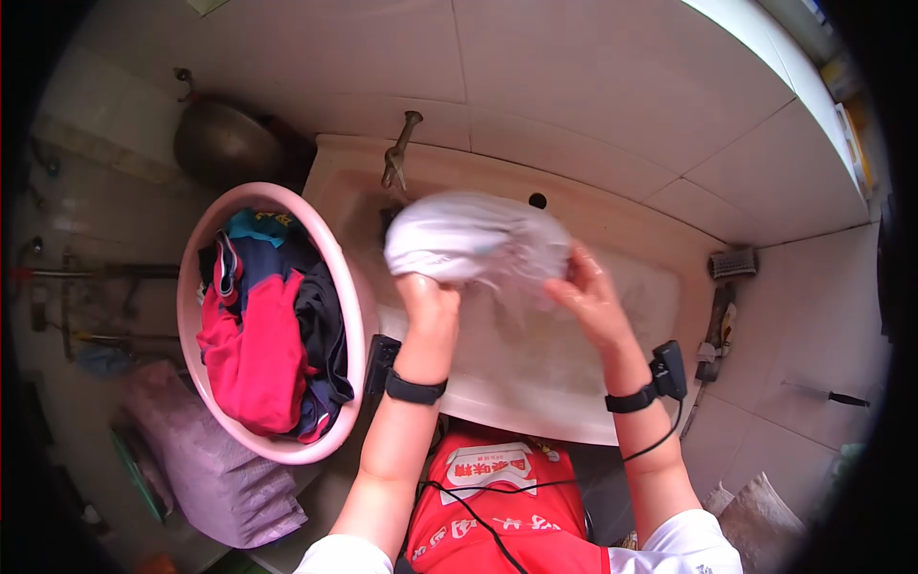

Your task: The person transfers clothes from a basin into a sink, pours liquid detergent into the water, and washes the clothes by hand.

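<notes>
A wet white cloth [459, 230], blurred by motion, is held up over the pale pink sink below the tap [397, 163]. My left hand [428, 297] is under the cloth's left part, its fingers hidden by the fabric. At the cloth's right end, my right hand [588, 292] grips the edge between thumb and fingers. The sink [622, 344] looks wet inside. To the left, a pink basin [359, 335] holds red, dark and teal clothes [253, 354].
A metal bowl [225, 143] sits behind the basin. A purple woven bag [225, 478] lies at lower left. A brush [732, 263] rests by the sink's right corner. Tiled walls rise behind and to the right.
</notes>
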A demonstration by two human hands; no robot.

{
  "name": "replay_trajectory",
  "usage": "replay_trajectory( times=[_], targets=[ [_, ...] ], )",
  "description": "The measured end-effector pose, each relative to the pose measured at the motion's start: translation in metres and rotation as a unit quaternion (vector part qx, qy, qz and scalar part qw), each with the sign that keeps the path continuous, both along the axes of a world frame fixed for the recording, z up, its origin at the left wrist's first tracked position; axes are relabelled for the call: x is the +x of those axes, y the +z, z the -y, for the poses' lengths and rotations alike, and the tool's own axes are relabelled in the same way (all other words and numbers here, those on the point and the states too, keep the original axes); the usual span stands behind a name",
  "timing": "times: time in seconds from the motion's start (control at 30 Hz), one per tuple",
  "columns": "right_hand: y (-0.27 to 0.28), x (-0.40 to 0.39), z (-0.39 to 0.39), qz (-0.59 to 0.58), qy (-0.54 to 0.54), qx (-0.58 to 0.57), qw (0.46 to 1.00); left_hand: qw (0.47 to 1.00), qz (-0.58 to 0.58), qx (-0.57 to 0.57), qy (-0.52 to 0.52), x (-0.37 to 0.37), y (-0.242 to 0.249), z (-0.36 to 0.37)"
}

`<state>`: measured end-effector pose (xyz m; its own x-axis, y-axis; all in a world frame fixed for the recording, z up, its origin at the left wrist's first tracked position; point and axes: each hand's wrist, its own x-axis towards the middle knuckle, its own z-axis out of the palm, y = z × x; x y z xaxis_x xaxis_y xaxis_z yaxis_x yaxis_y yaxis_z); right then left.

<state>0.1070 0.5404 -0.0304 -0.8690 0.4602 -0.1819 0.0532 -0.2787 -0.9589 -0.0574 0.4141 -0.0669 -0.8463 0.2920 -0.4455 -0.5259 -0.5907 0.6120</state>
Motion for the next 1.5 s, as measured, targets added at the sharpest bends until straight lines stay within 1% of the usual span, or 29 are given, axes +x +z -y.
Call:
replay_trajectory(
  times=[0.03, 0.07, 0.13, 0.17, 0.2, 0.23, 0.27, 0.3, 0.33, 0.37, 0.4, 0.43, 0.47, 0.53, 0.57, 0.6, 0.67, 0.7, 0.77, 0.87, 1.0, 1.1, 1.2, 1.27, 1.3, 1.37, 1.4, 1.47, 1.5],
  targets=[
    [-0.020, -0.003, 0.005, 0.026, -0.008, 0.130, 0.991, 0.998, 0.006, 0.030, 0.060, -0.005, 0.007, -0.006],
    [-0.027, -0.005, 0.007, 0.054, -0.005, 0.216, 0.975, 0.993, -0.010, -0.052, 0.103, -0.012, 0.002, -0.011],
    [-0.042, -0.002, 0.007, 0.083, -0.008, 0.277, 0.957, 0.984, -0.034, -0.083, 0.152, -0.017, -0.015, -0.021],
    [-0.050, 0.003, 0.006, 0.087, -0.010, 0.277, 0.957, 0.969, -0.127, -0.164, 0.134, -0.012, -0.026, -0.027],
    [-0.059, 0.009, 0.005, 0.122, 0.013, 0.232, 0.965, 0.939, -0.220, -0.241, 0.113, -0.006, -0.043, -0.034],
    [-0.069, 0.014, 0.004, 0.154, 0.034, 0.186, 0.970, 0.885, -0.227, -0.402, 0.064, -0.002, -0.090, -0.034],
    [-0.079, 0.018, 0.003, 0.156, 0.031, 0.186, 0.970, 0.885, -0.228, -0.401, 0.061, 0.010, -0.110, -0.038],
    [-0.090, 0.024, 0.005, 0.187, 0.030, 0.178, 0.966, 0.755, -0.295, -0.585, 0.027, 0.027, -0.125, -0.043],
    [-0.104, 0.030, 0.006, 0.217, 0.029, 0.168, 0.961, 0.581, -0.347, -0.736, -0.009, 0.042, -0.136, -0.046],
    [-0.120, 0.036, 0.008, 0.219, 0.028, 0.165, 0.961, 0.579, -0.348, -0.737, -0.013, 0.053, -0.145, -0.046],
    [-0.137, 0.041, 0.009, 0.238, 0.032, 0.216, 0.946, 0.401, -0.534, -0.732, -0.136, 0.063, -0.153, -0.045],
    [-0.154, 0.047, 0.011, 0.257, 0.035, 0.267, 0.928, 0.190, -0.677, -0.666, -0.248, 0.069, -0.162, -0.045],
    [-0.171, 0.053, 0.012, 0.257, 0.032, 0.265, 0.929, 0.187, -0.679, -0.664, -0.249, 0.067, -0.178, -0.044],
    [-0.197, 0.059, 0.013, 0.238, 0.033, 0.350, 0.906, 0.014, -0.851, -0.457, -0.258, 0.042, -0.235, -0.034],
    [-0.199, 0.060, 0.013, 0.236, 0.031, 0.347, 0.907, 0.188, -0.750, -0.484, -0.410, 0.020, -0.294, -0.027],
    [-0.198, 0.061, 0.011, 0.252, 0.034, 0.340, 0.905, 0.185, -0.751, -0.483, -0.410, 0.015, -0.267, -0.034],
    [-0.201, 0.065, 0.010, 0.274, 0.031, 0.323, 0.905, -0.053, -0.697, -0.601, -0.387, 0.014, -0.219, -0.042],
    [-0.205, 0.069, 0.010, 0.272, 0.021, 0.317, 0.908, -0.056, -0.697, -0.596, -0.394, 0.013, -0.222, -0.039],
    [-0.211, 0.077, 0.008, 0.272, 0.009, 0.311, 0.911, -0.129, -0.679, -0.625, -0.362, 0.006, -0.227, -0.040],
    [-0.217, 0.086, 0.010, 0.284, 0.027, 0.280, 0.916, -0.164, -0.623, -0.652, -0.400, -0.016, -0.226, -0.031],
    [-0.212, 0.091, 0.011, 0.300, 0.035, 0.234, 0.924, -0.195, -0.586, -0.689, -0.379, -0.057, -0.231, -0.010],
    [-0.207, 0.090, 0.010, 0.309, 0.044, 0.191, 0.931, -0.171, -0.564, -0.717, -0.373, -0.083, -0.233, 0.002],
    [-0.207, 0.084, 0.010, 0.302, 0.046, 0.174, 0.936, -0.150, -0.498, -0.749, -0.410, -0.099, -0.243, 0.006],
    [-0.204, 0.076, 0.009, 0.290, 0.049, 0.171, 0.940, -0.116, -0.523, -0.772, -0.342, -0.107, -0.249, 0.012],
    [-0.199, 0.073, 0.010, 0.302, 0.047, 0.158, 0.939, -0.116, -0.515, -0.777, -0.343, -0.113, -0.250, 0.016],
    [-0.188, 0.067, 0.009, 0.312, 0.052, 0.145, 0.938, -0.029, -0.506, -0.778, -0.371, -0.125, -0.252, 0.018],
    [-0.183, 0.065, 0.006, 0.308, 0.051, 0.140, 0.940, -0.027, -0.501, -0.781, -0.372, -0.139, -0.271, 0.023],
    [-0.177, 0.067, 0.001, 0.306, 0.047, 0.136, 0.941, 0.063, -0.449, -0.833, -0.318, -0.173, -0.330, 0.043],
    [-0.175, 0.070, -0.001, 0.299, 0.049, 0.145, 0.942, 0.066, -0.451, -0.831, -0.319, -0.173, -0.320, 0.041]
  ],
)
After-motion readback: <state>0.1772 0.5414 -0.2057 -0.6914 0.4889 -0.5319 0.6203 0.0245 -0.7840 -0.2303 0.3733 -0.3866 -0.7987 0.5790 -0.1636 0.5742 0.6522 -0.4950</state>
